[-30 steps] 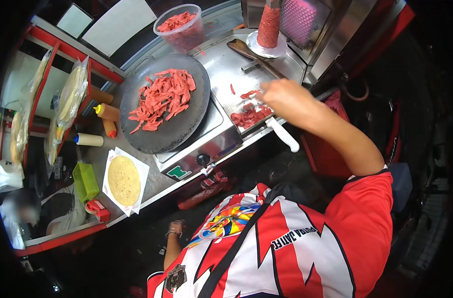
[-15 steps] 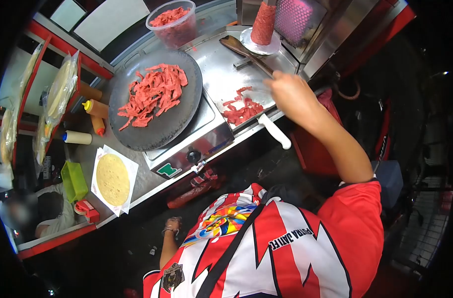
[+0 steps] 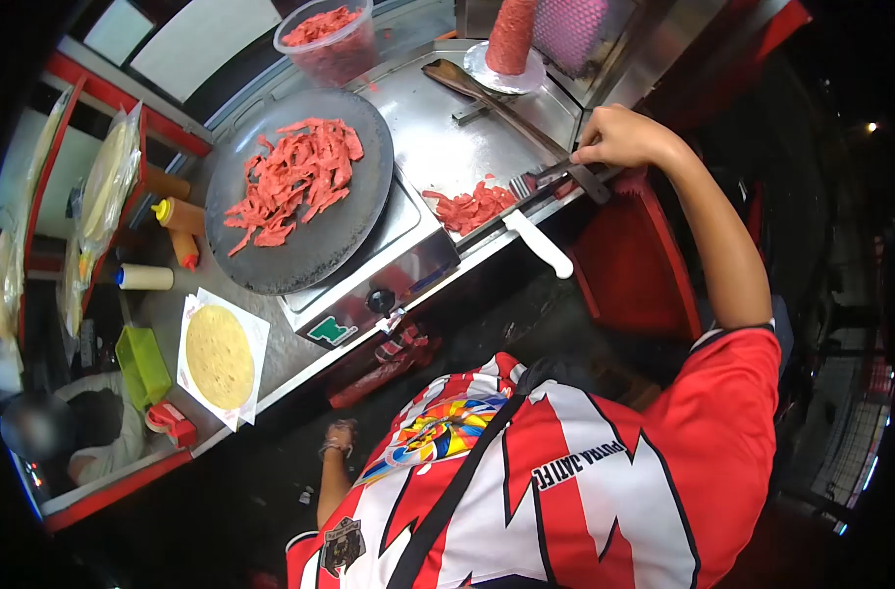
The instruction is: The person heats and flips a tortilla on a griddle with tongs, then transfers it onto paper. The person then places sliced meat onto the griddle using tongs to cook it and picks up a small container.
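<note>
My right hand (image 3: pixel 614 137) is over the tray's right edge, fingers curled and closed at the handle end of a wooden spatula (image 3: pixel 497 103). Below it, a pronged metal tool (image 3: pixel 522 185) rests beside thin red meat strips (image 3: pixel 472 206) at the metal tray's (image 3: pixel 433 137) near corner. A white-handled knife (image 3: pixel 538 243) juts out over the front edge. Low beside my body hangs my left hand (image 3: pixel 340 434), away from the counter; its fingers are too dark to read. Many meat strips (image 3: pixel 300 182) lie heaped on the round black griddle (image 3: pixel 354 231).
A clear tub of meat (image 3: pixel 330 44) and a meat cone (image 3: pixel 511 39) stand at the back. At the left are a flatbread on paper (image 3: pixel 220 358), sauce bottles (image 3: pixel 181 216), a green container (image 3: pixel 143 365) and bagged flatbreads (image 3: pixel 109 187). Another person (image 3: pixel 104 422) appears lower left.
My right hand has moved from the meat strips to the tray's right edge. The pronged tool now shows beside the strips. My left hand still hangs low.
</note>
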Tool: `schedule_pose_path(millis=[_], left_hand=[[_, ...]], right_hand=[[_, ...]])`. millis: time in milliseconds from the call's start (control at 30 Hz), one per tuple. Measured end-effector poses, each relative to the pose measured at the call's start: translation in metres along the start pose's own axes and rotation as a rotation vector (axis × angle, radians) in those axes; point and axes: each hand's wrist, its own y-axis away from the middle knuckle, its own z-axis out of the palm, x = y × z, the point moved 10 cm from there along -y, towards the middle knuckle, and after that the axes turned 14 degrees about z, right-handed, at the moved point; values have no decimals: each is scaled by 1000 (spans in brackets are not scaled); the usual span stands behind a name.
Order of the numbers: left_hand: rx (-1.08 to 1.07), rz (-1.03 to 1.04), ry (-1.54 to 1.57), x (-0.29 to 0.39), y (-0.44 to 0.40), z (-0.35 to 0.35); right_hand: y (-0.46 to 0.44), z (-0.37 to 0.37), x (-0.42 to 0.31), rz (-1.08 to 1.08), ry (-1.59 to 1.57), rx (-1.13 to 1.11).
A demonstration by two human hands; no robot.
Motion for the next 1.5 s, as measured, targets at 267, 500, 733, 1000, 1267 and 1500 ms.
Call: schedule_pose_path(millis=[267,500,733,1000,1267,1500], left_hand=[[-133,55,-43,4,11,8],[-78,-5,11,-30,11,1],[-139,316,-279,-23,1,-9],[-25,-177,332,-60,20,-27],[-9,-126,205,-107,36,-5],[-80,73,-403,-106,90,15]], right_hand=[[-46,74,-19,-16,-300,-291],[-47,108,-30,166,-578,-401],[-42,137,2,197,-930,-290],[7,29,3,264,-934,9],[-38,-96,-71,159,-908,325],[-236,-174,-173,151,-464,690]])
